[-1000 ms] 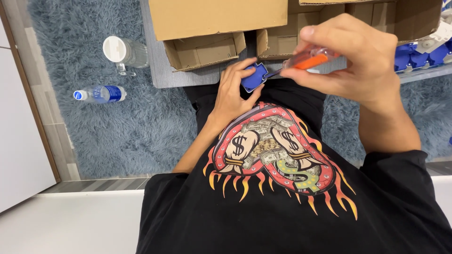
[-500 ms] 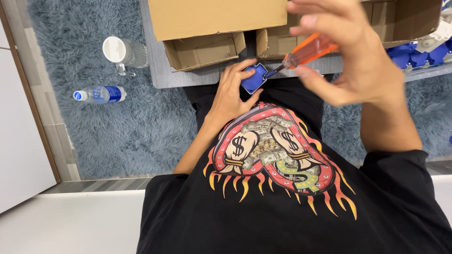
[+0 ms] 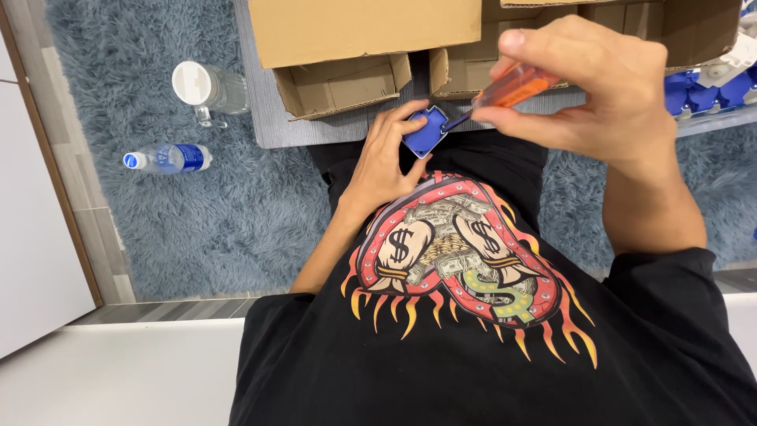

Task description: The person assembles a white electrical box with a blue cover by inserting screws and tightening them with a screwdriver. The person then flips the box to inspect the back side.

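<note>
Below, a shaggy blue rug [image 3: 197, 221] carries cardboard boxes [image 3: 363, 31] on a grey mat [image 3: 315, 130], with a lidded clear jar [image 3: 206, 88] and a lying water bottle [image 3: 167, 158] well apart at left. Right hand [image 3: 599, 95]: fingers closed on an orange-handled screwdriver [image 3: 505, 88]. Left hand [image 3: 386, 162]: fingers pinching a small blue plastic part [image 3: 424, 130], met by the screwdriver tip, just above the lap.

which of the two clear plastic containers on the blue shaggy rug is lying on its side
The clear plastic bottle with the blue label, nearer the wall, lies on its side; the clear jug with the white lid stands upright.
</note>
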